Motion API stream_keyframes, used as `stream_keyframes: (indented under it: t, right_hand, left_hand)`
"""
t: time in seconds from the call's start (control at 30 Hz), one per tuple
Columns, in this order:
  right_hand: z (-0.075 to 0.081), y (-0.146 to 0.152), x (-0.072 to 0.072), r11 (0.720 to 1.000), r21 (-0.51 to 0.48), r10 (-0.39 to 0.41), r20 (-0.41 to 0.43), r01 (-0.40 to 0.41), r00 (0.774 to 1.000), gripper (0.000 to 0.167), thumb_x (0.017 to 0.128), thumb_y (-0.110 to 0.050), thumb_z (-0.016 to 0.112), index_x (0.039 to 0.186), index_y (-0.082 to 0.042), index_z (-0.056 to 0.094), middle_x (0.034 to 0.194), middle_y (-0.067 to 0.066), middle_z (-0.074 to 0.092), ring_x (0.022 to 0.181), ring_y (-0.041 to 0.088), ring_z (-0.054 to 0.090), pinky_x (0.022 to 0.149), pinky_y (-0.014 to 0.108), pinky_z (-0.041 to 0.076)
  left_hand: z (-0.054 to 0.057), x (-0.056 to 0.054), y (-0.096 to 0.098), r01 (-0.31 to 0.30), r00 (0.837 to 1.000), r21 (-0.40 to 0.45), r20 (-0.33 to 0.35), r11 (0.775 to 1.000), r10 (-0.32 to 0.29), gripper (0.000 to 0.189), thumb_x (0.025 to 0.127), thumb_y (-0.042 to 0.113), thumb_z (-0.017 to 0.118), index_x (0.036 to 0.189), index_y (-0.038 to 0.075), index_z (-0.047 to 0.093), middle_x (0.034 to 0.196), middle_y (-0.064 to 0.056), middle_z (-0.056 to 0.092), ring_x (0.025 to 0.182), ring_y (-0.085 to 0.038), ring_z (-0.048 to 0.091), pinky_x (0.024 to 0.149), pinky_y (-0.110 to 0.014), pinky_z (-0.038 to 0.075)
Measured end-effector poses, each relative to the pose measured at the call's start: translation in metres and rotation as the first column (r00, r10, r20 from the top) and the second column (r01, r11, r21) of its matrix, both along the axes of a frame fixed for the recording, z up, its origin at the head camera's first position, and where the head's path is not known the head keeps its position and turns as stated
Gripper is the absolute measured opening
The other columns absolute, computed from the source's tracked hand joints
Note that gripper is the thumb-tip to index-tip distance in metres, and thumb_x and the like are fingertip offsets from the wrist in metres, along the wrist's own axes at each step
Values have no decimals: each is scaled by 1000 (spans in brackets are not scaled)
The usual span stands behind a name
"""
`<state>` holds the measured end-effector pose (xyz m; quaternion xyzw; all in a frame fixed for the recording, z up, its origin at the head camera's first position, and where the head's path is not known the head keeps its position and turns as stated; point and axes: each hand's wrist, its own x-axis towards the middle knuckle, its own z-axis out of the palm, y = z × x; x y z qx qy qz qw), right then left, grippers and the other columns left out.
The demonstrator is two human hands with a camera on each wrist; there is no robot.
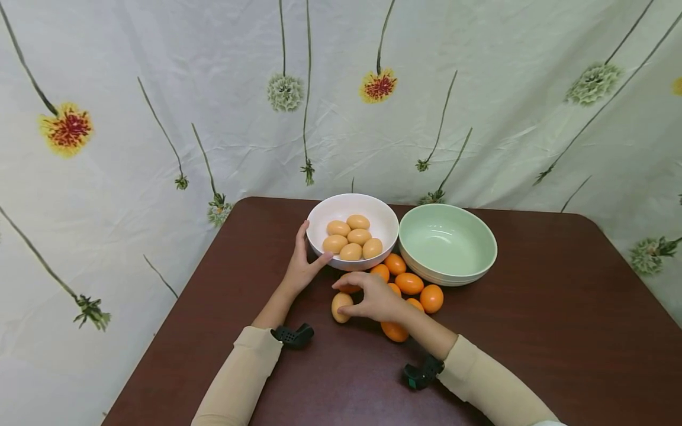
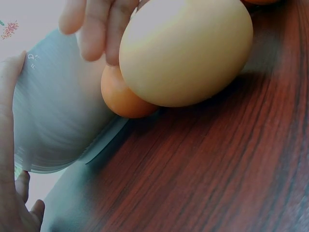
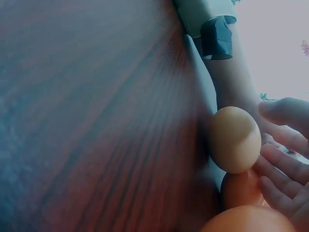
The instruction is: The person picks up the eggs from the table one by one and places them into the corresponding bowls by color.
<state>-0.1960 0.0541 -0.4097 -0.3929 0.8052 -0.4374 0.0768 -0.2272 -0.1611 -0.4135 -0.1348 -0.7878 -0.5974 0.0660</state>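
My right hand (image 1: 375,300) is at the centre of the frame, thumb and fingers spread in a curve around a pale brown egg (image 1: 340,303). The egg rests on the table (image 1: 533,331), just left of a group of orange oval pieces (image 1: 409,283); my thumb overlaps its near right side. The right wrist view shows my fingers apart alongside it; whether they press on the shell, I cannot tell.

My left hand (image 1: 302,271) is at left of centre, with thumb and fingers spread against the left side of a white bowl (image 1: 385,226); the thumb lies at the near rim. The bowl stands upright and contains six eggs (image 1: 359,236) of the same pale brown.

Just right of it stands a light green bowl (image 1: 444,239), upright, its interior bare. The orange pieces lie loose below the two bowls, some partly hidden by my right hand and forearm. Dark devices (image 1: 292,335) are fitted at both wrists, next to beige sleeves (image 1: 237,378). A pale cloth with printed flowers (image 1: 341,136) fills the upper part of the frame, beyond the table.
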Motion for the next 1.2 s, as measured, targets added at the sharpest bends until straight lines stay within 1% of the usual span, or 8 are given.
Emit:
stream_keyframes:
  t: [0.17,0.4,0.53,0.67,0.97,1.1,1.2]
  right_hand:
    - [-1,-1,2,999,49,16,-30,-15,999,41,80,-18,80,116,-2,67,114,5,65,105,17,58,95,33,47]
    - [1,-2,5,994,109,35,-48,-30,998,42,80,-19,80,117,-4,68,115,2,64,107,15,56,97,34,45]
    - [1,-2,5,988,146,55,-67,-45,996,39,81,-20,80,115,-6,69,114,1,65,106,14,56,96,32,45]
    - [2,-2,6,981,182,75,-84,-58,994,38,81,-22,80,114,-7,70,113,-1,65,105,13,56,94,31,46]
    - [2,-5,9,970,233,91,-112,-63,990,38,81,-24,80,115,-10,70,115,-1,65,109,13,56,97,30,44]
    - [2,-6,9,966,250,87,-107,-57,990,39,81,-25,80,116,-10,69,116,-2,65,109,13,56,97,30,44]
    - [2,-7,10,967,249,83,-100,-56,992,40,81,-24,80,117,-10,69,117,-1,65,109,13,56,97,30,45]
  left_hand:
    - [0,0,0,-7,1000,-5,1,1000,7,89,90,12,64,153,-1,2,160,-21,4,147,-32,9,117,-48,11]
    - [0,0,0,-5,1000,-4,7,1000,5,90,90,13,64,153,-2,2,160,-21,4,147,-33,10,117,-48,11]
    - [1,0,1,-8,1000,-3,11,1000,8,90,90,11,63,154,-1,2,160,-20,3,147,-32,10,117,-47,11]
    - [1,0,0,-9,1000,-1,13,1000,9,89,90,11,63,154,1,2,161,-19,3,147,-31,10,117,-47,11]
    - [-2,0,-1,-13,1000,-6,9,1000,14,91,90,16,65,153,-1,3,161,-20,4,147,-32,10,117,-49,11]
    - [-1,1,-1,-13,1000,-8,15,1000,14,89,90,13,64,154,1,3,161,-19,4,147,-32,10,117,-48,11]
    - [-1,0,-1,-13,1000,-7,13,1000,13,90,90,14,64,154,1,3,161,-19,4,147,-32,11,117,-48,12]
